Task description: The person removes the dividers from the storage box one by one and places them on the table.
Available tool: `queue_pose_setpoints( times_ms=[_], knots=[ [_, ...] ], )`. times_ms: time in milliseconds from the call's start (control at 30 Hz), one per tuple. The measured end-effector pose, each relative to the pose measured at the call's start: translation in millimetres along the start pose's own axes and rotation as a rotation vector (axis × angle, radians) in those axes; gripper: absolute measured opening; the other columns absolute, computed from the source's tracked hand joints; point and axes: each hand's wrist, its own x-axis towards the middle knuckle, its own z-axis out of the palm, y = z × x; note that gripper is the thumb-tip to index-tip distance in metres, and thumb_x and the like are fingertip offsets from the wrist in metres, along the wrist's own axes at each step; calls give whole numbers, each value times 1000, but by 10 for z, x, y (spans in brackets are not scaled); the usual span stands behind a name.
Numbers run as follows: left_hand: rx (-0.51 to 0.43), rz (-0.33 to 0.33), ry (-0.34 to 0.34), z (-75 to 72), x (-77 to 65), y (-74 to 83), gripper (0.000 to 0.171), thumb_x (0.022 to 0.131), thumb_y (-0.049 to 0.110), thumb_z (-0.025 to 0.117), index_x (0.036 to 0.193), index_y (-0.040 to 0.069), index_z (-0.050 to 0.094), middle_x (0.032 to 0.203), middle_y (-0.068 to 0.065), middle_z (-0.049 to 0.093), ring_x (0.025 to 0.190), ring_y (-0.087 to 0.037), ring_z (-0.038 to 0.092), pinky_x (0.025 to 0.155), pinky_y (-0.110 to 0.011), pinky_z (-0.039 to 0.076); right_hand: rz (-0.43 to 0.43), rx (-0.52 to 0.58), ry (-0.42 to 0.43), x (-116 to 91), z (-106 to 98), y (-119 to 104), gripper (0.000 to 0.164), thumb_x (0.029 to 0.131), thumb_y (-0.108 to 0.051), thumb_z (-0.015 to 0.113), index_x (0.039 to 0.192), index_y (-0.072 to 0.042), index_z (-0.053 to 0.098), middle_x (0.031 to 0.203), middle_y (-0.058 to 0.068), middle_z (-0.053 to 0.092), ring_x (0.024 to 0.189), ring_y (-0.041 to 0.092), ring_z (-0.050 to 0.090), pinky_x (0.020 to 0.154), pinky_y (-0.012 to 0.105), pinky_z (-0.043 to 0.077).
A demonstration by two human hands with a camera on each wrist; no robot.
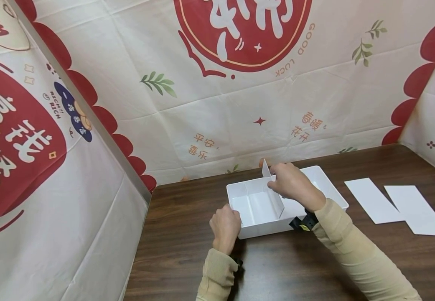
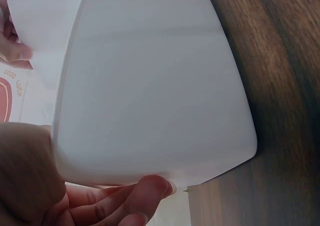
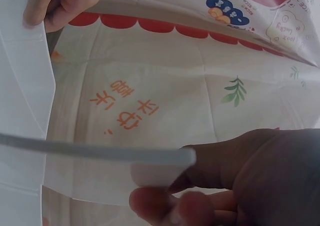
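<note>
A white rectangular plastic box (image 1: 255, 229) lies on the dark wooden table, its open top facing up. My left hand (image 1: 226, 223) grips the box's left end, thumb over the rim and fingers against the outside, as the left wrist view shows. Between thumb and fingers my right hand (image 1: 292, 184) pinches a thin white divider panel (image 1: 276, 202). The panel stands tilted across the box, its lower part inside and its far corner sticking up above the back rim. In the right wrist view the panel's edge (image 3: 100, 152) runs from the fingers toward the box.
Two flat white panels (image 1: 375, 200) (image 1: 418, 210) lie on the table (image 1: 270, 267) to the right of the box, one corner touching or overlapping. A printed cloth (image 1: 217, 108) hangs behind the table, with another cloth-covered side (image 1: 100, 225) at the left.
</note>
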Motion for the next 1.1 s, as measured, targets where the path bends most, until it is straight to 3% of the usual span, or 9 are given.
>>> queue_pose_setpoints(
  times_ms=[433, 667, 1100],
  knots=[
    [22, -6, -29, 11, 7, 1, 23, 80, 15, 56, 59, 7, 55, 51, -10, 59, 41, -23, 51, 38, -40, 39, -21, -15, 17, -257, -84, 45, 35, 75, -5, 61, 105, 13, 63, 64, 11, 64, 49, 16, 51, 47, 32, 43],
    [26, -7, -16, -6, -2, 12, 23, 80, 16, 56, 59, 6, 56, 55, -13, 63, 45, -29, 56, 40, -43, 41, -28, -29, 50, -447, -89, 87, 35, 74, -6, 60, 104, 11, 64, 56, 2, 60, 50, 14, 48, 49, 32, 41],
    [17, -12, -15, 10, -11, 3, 22, 80, 16, 56, 60, 6, 57, 57, -14, 64, 46, -30, 57, 40, -43, 41, -20, 61, 51, -725, -46, 144, 32, 77, -7, 61, 106, 8, 63, 47, -5, 50, 40, 8, 41, 44, 28, 35]
  ],
)
